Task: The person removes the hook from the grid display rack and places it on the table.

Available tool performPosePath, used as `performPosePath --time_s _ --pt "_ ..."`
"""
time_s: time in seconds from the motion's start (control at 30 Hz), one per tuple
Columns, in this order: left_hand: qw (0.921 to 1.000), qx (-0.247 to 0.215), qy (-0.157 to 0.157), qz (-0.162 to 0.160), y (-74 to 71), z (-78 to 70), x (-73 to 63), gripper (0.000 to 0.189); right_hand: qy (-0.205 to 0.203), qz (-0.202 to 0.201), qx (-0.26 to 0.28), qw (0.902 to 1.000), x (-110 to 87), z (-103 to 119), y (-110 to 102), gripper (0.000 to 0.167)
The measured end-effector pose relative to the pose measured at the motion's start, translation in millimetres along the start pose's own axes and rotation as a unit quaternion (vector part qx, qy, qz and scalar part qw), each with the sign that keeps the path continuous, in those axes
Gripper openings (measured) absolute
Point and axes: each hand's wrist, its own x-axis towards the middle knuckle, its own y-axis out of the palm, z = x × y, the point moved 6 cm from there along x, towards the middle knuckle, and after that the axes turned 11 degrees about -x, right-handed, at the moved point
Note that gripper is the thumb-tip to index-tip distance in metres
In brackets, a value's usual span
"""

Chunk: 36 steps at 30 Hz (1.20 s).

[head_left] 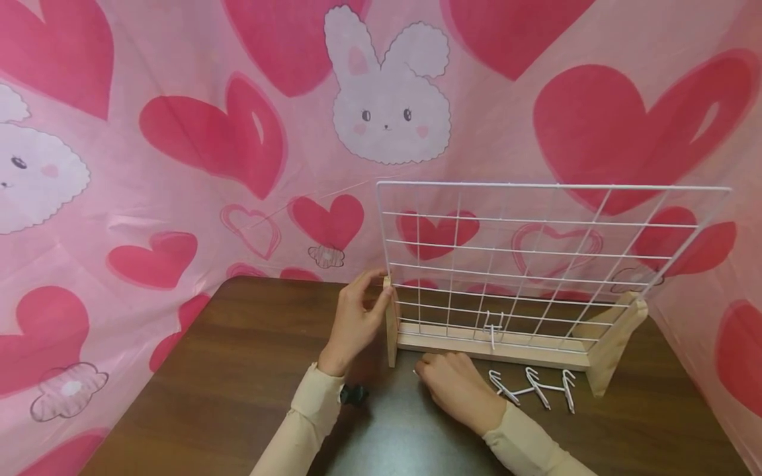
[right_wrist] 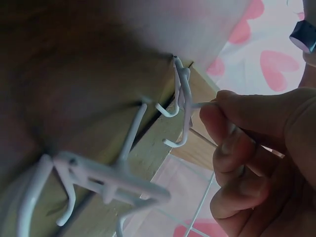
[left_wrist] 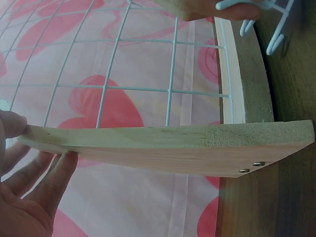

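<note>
A white wire grid stands slanted in a wooden stand. My left hand pinches the top of the stand's left wooden side panel, its thumb and fingers on opposite faces. In front of the base, my right hand holds a white wire hook, its stem between thumb and fingers. The head view mostly hides that hook behind the hand. One white hook hangs low on the grid near its middle.
Several white hooks lie on the brown table, right of my right hand. A pink heart-print cloth hangs behind the table and at its sides. Two screw heads show on the left panel's outer face.
</note>
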Motion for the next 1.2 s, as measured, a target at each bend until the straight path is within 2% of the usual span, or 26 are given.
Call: performPosePath --time_s 0.7,1.2 --pt "1.0000 -0.004 0.002 -0.002 0.3 0.2 -0.1 0.029 0.011 -0.013 -0.032 0.9993 17.5 8 10 0.019" --pt "1.0000 0.003 0.003 0.000 0.5 2.2 0.1 0.030 0.005 0.022 -0.043 0.9988 20.7 12 19 0.017"
